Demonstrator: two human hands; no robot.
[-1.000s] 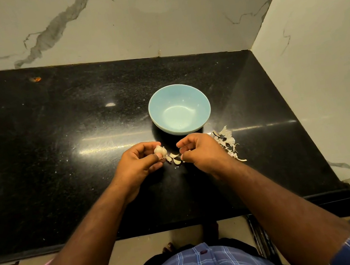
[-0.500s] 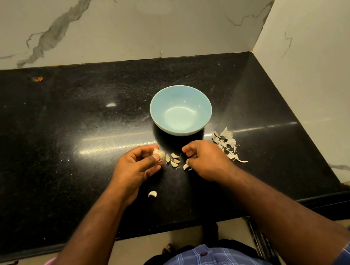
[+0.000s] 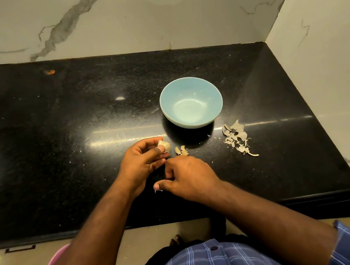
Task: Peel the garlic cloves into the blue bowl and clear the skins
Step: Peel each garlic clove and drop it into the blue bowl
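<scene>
The empty blue bowl (image 3: 217, 111) stands on the black counter (image 3: 76, 130). Just in front of it, my left hand (image 3: 144, 160) grips a piece of a garlic bulb (image 3: 164, 145) between thumb and fingers. My right hand (image 3: 188, 176) lies lower, close to the counter's front edge, with its fingers curled. Its thumb tip sits on a small white garlic clove (image 3: 156, 190), most of which is hidden. Two loose cloves (image 3: 181, 151) lie between the hands and the bowl. A pile of dry skins (image 3: 237, 138) lies right of the bowl.
Marble walls close off the counter at the back and on the right. The counter's front edge (image 3: 183, 216) runs just below my hands. A pink object (image 3: 56, 258) shows on the floor at lower left, and a small orange speck (image 3: 50, 72) lies far back left.
A clove dropped onto the counter near the front edge. My right hand moved back and left from beside the loose cloves down to it. My left hand kept its hold on the garlic.
</scene>
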